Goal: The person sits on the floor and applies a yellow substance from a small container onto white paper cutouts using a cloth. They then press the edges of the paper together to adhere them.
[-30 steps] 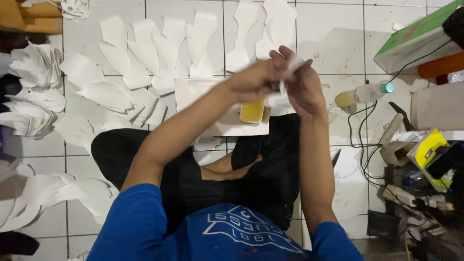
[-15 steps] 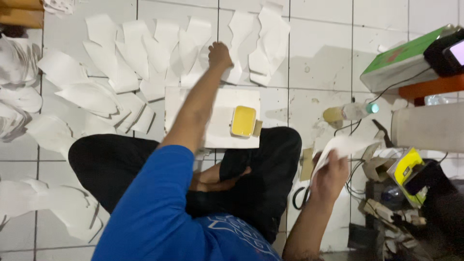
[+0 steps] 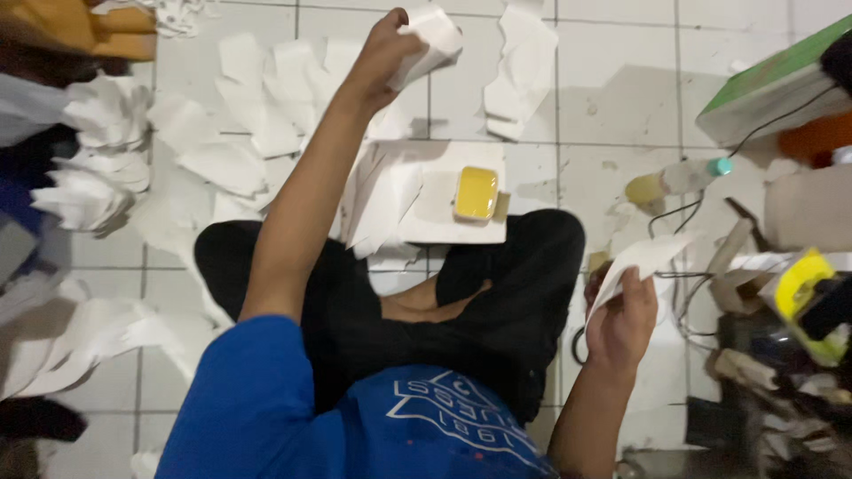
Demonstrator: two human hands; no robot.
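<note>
A small tub (image 3: 477, 193) sits on a flat board (image 3: 435, 226) lying on the floor (image 3: 612, 115) before the person's crossed legs (image 3: 524, 293). Paper cutouts (image 3: 248, 133) spread beyond and left of the board; a bottle (image 3: 679, 177) lies to its right.

Paper cutouts (image 3: 257, 146) crowd the floor left of the raised fingers (image 3: 390, 27); bare tile (image 3: 612, 106) lies open to their right.

Home workshop: tiled floor (image 3: 612, 106), paper cutouts (image 3: 222, 160)
</note>
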